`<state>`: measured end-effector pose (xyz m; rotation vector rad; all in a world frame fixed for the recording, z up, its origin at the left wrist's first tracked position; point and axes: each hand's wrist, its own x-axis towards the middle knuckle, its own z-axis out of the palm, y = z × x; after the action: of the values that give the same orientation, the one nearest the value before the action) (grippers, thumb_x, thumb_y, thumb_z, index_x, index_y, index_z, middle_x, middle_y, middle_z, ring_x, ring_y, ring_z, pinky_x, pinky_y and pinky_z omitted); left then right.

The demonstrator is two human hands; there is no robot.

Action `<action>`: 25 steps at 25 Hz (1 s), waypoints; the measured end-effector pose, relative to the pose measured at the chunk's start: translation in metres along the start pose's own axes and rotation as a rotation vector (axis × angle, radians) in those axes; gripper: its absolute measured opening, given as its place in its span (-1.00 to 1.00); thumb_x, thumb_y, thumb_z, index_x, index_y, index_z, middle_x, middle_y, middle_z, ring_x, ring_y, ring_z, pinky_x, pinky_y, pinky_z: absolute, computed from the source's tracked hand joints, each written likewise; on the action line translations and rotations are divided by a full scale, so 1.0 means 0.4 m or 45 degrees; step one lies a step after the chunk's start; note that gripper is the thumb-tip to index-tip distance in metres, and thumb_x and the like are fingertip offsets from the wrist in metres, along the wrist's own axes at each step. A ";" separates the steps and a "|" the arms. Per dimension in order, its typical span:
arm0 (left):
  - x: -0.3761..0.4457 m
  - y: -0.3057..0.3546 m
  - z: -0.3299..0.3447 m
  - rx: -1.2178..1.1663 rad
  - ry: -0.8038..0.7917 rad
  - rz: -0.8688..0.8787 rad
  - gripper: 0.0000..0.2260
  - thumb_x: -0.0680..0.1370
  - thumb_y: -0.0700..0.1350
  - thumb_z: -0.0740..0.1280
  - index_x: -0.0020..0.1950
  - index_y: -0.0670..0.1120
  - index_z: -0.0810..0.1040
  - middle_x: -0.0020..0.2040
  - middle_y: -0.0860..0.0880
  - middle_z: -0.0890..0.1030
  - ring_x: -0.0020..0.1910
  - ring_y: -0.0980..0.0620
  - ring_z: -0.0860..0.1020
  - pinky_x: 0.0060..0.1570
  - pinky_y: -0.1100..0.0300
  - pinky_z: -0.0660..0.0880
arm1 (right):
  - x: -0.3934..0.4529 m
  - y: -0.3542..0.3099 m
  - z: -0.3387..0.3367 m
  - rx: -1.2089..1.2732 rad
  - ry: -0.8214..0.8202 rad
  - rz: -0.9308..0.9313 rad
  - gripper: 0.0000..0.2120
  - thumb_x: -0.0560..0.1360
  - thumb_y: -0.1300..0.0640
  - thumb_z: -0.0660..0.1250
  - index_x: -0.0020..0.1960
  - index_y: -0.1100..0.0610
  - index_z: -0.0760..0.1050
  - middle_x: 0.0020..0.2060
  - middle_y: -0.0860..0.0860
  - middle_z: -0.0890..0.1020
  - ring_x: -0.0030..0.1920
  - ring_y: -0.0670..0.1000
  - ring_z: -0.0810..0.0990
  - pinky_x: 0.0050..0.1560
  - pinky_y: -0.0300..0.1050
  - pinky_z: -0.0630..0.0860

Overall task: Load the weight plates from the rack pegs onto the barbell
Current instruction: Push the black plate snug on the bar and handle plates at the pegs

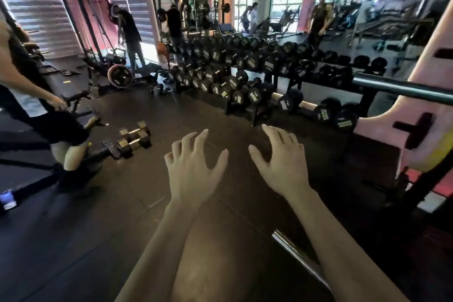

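My left hand [193, 167] and my right hand [282, 162] are stretched out in front of me over the dark rubber floor, fingers spread, holding nothing. A dark barbell sleeve [402, 89] juts in from the right at about chest height, well above and right of my right hand. A shiny chrome bar [296, 256] runs low across the bottom, partly hidden under my right forearm. A pink rack upright [421, 115] with black pegs stands at the right edge. No weight plate near my hands is visible.
A long two-tier dumbbell rack [245, 73] crosses the middle ahead. Two hex dumbbells [134, 138] lie on the floor to the left. A person [29, 95] stands at a bench on the left. A plate-loaded bar [120, 76] rests by a far rack. Other people stand further back.
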<state>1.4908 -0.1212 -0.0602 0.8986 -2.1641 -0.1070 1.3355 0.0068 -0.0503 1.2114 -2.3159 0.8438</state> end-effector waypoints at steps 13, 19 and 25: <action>0.738 -0.032 0.654 -0.111 -0.110 0.216 -0.39 0.54 0.37 0.12 0.45 0.03 0.38 0.36 -0.03 0.47 0.32 -0.10 0.39 0.19 -0.10 0.37 | 0.697 0.325 0.421 -0.230 0.101 0.205 -0.43 0.55 -0.27 0.15 0.46 -0.01 0.28 0.35 -0.04 0.44 0.33 0.01 0.40 0.26 0.04 0.37; 1.014 0.015 0.947 -0.298 -0.210 0.363 -0.38 0.53 0.37 0.11 0.47 0.03 0.37 0.38 -0.05 0.45 0.34 -0.13 0.37 0.21 -0.12 0.35 | 0.931 0.482 0.560 -0.341 0.175 0.320 -0.45 0.54 -0.25 0.17 0.43 0.01 0.32 0.34 -0.04 0.46 0.32 0.02 0.42 0.25 0.08 0.43; 1.321 0.101 1.221 -0.482 -0.274 0.524 -0.40 0.53 0.34 0.14 0.45 0.02 0.39 0.36 -0.05 0.47 0.32 -0.12 0.37 0.20 -0.10 0.36 | 1.199 0.636 0.666 -0.454 0.275 0.485 -0.47 0.54 -0.24 0.19 0.42 0.00 0.32 0.32 -0.05 0.48 0.34 0.00 0.41 0.26 0.04 0.37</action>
<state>0.8936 -0.5244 -0.0537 0.2280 -2.3713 -0.4079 0.8430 -0.3444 -0.0506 0.5139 -2.4134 0.6040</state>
